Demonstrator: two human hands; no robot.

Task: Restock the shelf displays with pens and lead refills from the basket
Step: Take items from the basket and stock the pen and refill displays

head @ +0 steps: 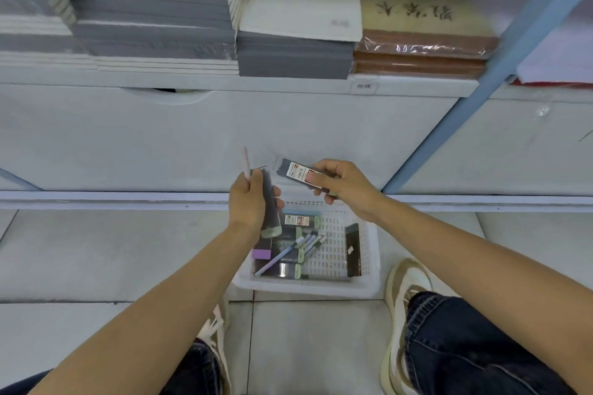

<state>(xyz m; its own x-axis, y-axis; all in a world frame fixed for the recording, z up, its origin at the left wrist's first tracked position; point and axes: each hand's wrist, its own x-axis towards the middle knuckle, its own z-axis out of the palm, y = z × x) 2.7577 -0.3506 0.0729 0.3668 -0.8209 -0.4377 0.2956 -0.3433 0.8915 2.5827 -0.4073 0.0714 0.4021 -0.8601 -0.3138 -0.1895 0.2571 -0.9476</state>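
Observation:
A white perforated basket (362,285) sits on the floor between my feet. Inside lie several pens (288,253), dark lead refill packs (298,221), a purple box (261,254) and a black flat pack (353,250). Above the basket my left hand (247,202) grips a dark refill pack (271,208) together with a pale pink pen (246,163) that points upward. My right hand (343,186) pinches another dark refill pack (296,171) with a white barcode label, held out to the left.
A white shelf front (224,138) stands straight ahead, with grey and white notebook stacks (154,16) and brown wrapped books (423,51) on the shelf above. A blue upright post (481,90) slants at right. My shoes (407,305) flank the basket on grey floor tiles.

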